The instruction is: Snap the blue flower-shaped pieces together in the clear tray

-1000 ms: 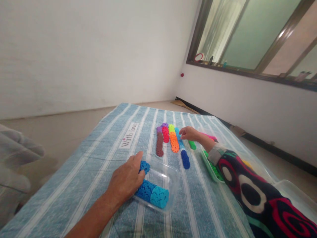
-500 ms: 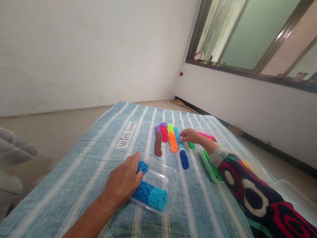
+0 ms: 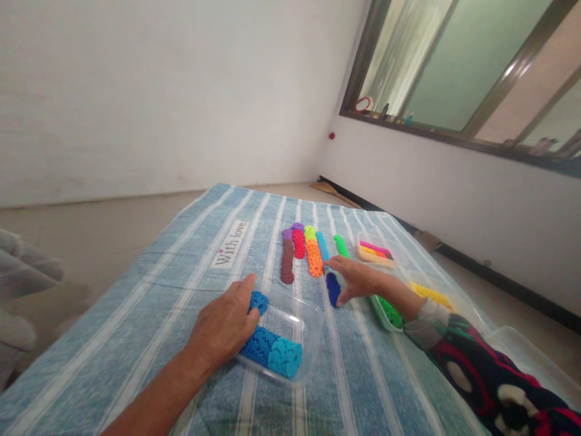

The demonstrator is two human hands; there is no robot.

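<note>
My left hand [image 3: 226,322] grips the left side of a clear plastic box [image 3: 313,330]. Inside lie a row of blue and light-blue notched plastic discs [image 3: 275,351] and a shorter blue stack [image 3: 258,301] beside my fingers. My right hand [image 3: 356,280] is over the cloth with thumb and fingers spread, around the near end of a row of dark-blue discs [image 3: 333,289]. The fingertips reach close to the light-blue discs [image 3: 322,245]. Alongside lie rows of orange discs [image 3: 315,257], red discs [image 3: 298,242] and brown discs [image 3: 287,266].
A striped blue cloth [image 3: 181,303] covers the table. Green discs [image 3: 340,245] lie farther right. On the right stand a box of pink, orange and yellow discs [image 3: 376,251], a green-disc box [image 3: 385,318] partly behind my arm, and yellow discs [image 3: 431,295].
My right hand has moved nearer and down from the light-blue discs to the dark-blue ones, its fingers spreading. The green discs and pink-disc box are uncovered. My left hand stays at the box.
</note>
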